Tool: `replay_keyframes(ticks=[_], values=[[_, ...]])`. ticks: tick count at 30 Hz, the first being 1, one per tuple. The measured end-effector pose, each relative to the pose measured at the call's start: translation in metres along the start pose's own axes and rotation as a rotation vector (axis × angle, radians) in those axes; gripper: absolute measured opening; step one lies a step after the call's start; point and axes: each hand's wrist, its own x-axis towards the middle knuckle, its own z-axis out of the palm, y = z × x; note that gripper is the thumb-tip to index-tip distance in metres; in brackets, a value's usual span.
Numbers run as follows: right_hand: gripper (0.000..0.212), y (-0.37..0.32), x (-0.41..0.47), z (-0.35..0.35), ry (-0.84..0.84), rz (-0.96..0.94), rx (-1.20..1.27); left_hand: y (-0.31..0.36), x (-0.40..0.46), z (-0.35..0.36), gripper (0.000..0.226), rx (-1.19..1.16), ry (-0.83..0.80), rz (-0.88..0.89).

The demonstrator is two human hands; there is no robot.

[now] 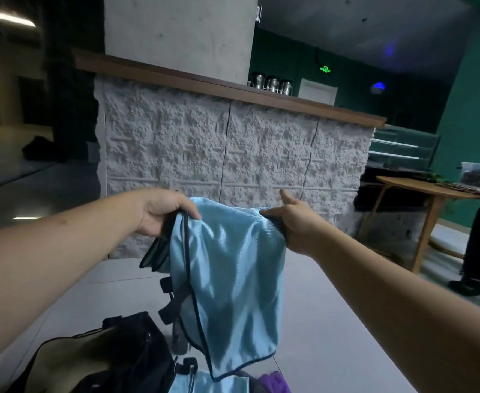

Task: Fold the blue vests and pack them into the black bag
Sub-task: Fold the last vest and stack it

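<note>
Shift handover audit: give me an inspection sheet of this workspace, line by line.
Surface: grey floor; no work table under the hands.
Job's things: blue vest held up, hanging; black bag below, open; second blue vest at the bottom edge.
Clutter: purple cloth beside the second vest.
Grippers: left hand grips the vest's top left edge; right hand pinches its top right edge.
Cables: nothing seen.
Surroundings: textured white counter with metal canisters; round wooden table at right.
</note>
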Motion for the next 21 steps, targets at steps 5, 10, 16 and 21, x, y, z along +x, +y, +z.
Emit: replay_keyframes(ticks=[5,10,16,21], values=[[0.034,0.001,0.006,-0.003,0.021,-0.024,-0.044,0.002,0.009,0.000,0.008,-0.151,0.143,-0.056],[0.029,0.004,0.017,-0.003,0.105,-0.060,0.033,0.001,0.009,-0.002,0.013,-0.260,0.134,-0.010],[0.020,-0.006,0.013,-0.008,0.013,-0.062,-0.055,-0.005,0.016,-0.006,0.022,-0.214,0.111,0.114],[0.041,-0.017,0.005,-0.017,-0.104,-0.017,-0.257,-0.003,0.010,-0.006,0.049,-0.018,-0.015,0.145]])
